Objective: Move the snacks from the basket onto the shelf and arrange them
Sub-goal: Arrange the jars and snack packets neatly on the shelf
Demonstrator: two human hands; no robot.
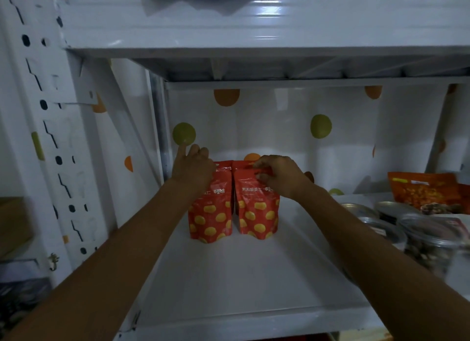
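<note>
- Head-cam view into a white shelf w/ a dotted sheet behind it. Two bare arms reach in.
- Two red pouches w/ yellow spots stand upright toward the shelf's back left, side by side and touching: the left pouch and the right pouch.
- A third red top edge shows just behind the right pouch. It is prob. another pouch, but can't be sure.
- The left hand lies over the top of the left pouch, forefinger straight up, other fingers bent over the far side. The thumb is hidden, so can't tell if it clamps the pouch or only steadies it.
- The right hand has its fingers curled and pinches the top seal of the right pouch.
- The step in hand looks like squaring up the pair.
- To do it well:
  - hold the pouches by their top seals;
  - keep the bases flat on the shelf and the fronts facing out;
  - slide, don't lift, so neither pouch topples;
  - keep the row toward the shelf's back, leaving the front free for more.
- Containers at the shelf's right end:
  - clear jars, lids on, w/ brownish pieces inside, prob. nuts;
  - flat tins w/ metal lids, contents hidden.
- An orange bag leans at the shelf's back right.
- The basket is not in view, so can't tell how many snacks remain.
</note>
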